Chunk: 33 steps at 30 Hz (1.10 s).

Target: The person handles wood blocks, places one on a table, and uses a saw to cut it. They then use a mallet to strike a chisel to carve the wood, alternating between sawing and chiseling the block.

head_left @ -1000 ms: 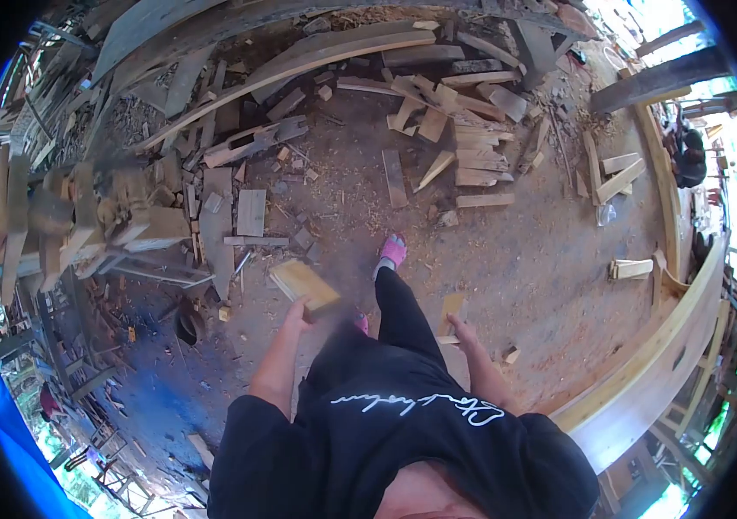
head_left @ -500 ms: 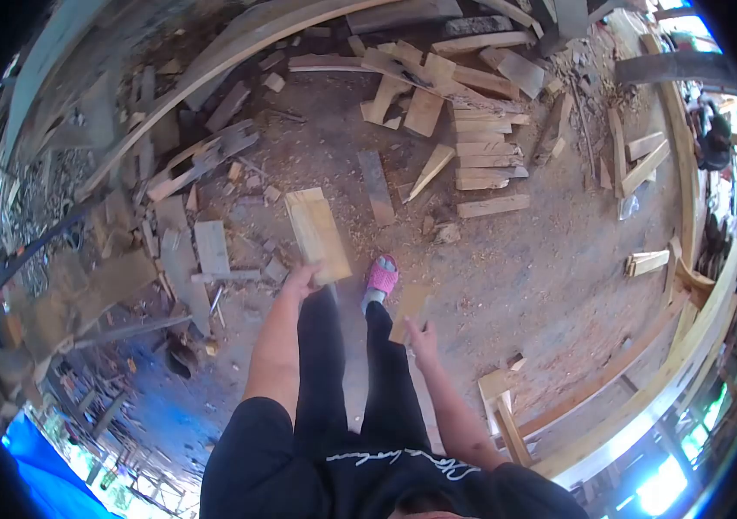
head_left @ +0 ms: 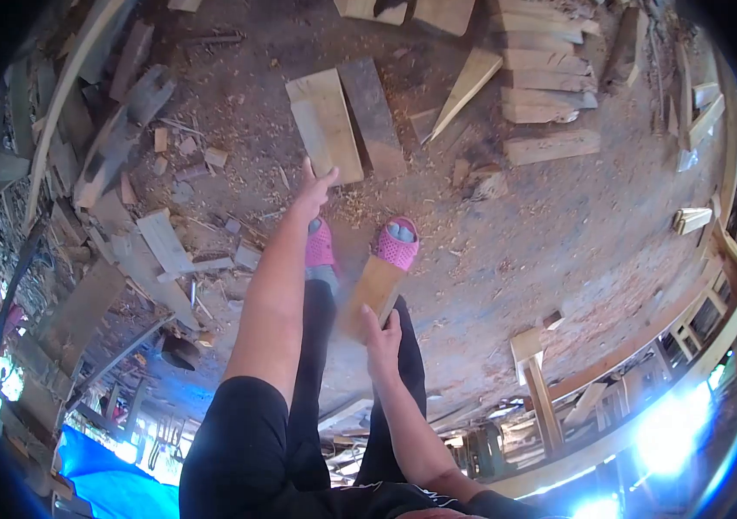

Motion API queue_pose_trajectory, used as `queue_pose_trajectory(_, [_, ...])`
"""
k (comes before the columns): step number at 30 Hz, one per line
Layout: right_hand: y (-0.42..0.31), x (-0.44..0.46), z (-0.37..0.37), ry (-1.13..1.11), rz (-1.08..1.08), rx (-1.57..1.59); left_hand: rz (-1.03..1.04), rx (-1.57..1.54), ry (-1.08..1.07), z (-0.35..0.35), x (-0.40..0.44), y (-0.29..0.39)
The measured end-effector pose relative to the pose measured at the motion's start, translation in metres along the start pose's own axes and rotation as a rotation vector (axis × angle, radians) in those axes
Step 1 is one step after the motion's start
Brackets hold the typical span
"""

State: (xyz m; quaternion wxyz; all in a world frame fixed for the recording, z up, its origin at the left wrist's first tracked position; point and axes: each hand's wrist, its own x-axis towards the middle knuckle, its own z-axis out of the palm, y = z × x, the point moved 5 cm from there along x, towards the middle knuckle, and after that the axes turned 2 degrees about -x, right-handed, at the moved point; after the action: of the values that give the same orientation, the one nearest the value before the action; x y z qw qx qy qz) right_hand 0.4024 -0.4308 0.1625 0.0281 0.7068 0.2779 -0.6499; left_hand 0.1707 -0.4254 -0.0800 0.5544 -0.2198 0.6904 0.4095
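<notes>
My left hand (head_left: 319, 188) grips the near end of a pale wooden board (head_left: 325, 125), thumb and fingers closed on it. The far end of this board points away from me, beside a darker plank (head_left: 373, 117) on the ground. A smaller, browner piece of wood (head_left: 379, 290) is in my right hand (head_left: 383, 339), held at its lower end in front of my legs. Its upper end overlaps the view of my pink sandal (head_left: 398, 249). Part of the fingers of each hand is hidden by the wood.
A pointed wooden wedge (head_left: 465, 91) lies ahead, with a stack of rough boards (head_left: 550, 82) to its right. Scrap wood (head_left: 165, 240) litters the left side. Sawdust and chips cover the dirt floor (head_left: 489, 277). Long beams (head_left: 679, 363) run along the right.
Both feet have come into view as I moved forward. My left hand carried its board farther out, next to the dark plank; my right hand brought its piece in front of my legs.
</notes>
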Motion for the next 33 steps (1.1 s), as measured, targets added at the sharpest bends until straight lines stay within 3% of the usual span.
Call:
queue_pose_trajectory(4, [-0.020, 0.006, 0.015, 0.031, 0.025, 0.105, 0.033, 0.123, -0.086, 0.005, 0.015, 0.003])
queue_pose_trajectory(9, [-0.041, 0.009, 0.032, -0.009, 0.020, 0.103, 0.024, -0.075, -0.243, 0.036, 0.018, 0.014])
queue_pose_trajectory(13, [-0.034, 0.010, 0.034, -0.018, 0.015, 0.022, 0.081, -0.143, -0.231, 0.041, 0.029, 0.031])
queue_pose_trajectory(18, [-0.035, 0.010, 0.038, 0.010, 0.048, 0.076, -0.031, -0.313, -0.184, 0.035, 0.039, 0.031])
queue_pose_trajectory(21, [-0.032, 0.013, 0.037, 0.007, 0.023, 0.038, 0.004, -0.355, -0.149, 0.037, 0.034, 0.037])
queue_pose_trajectory(33, [-0.025, 0.012, 0.044, -0.033, 0.064, 0.069, 0.099, -0.275, -0.118, 0.035, 0.029, 0.061])
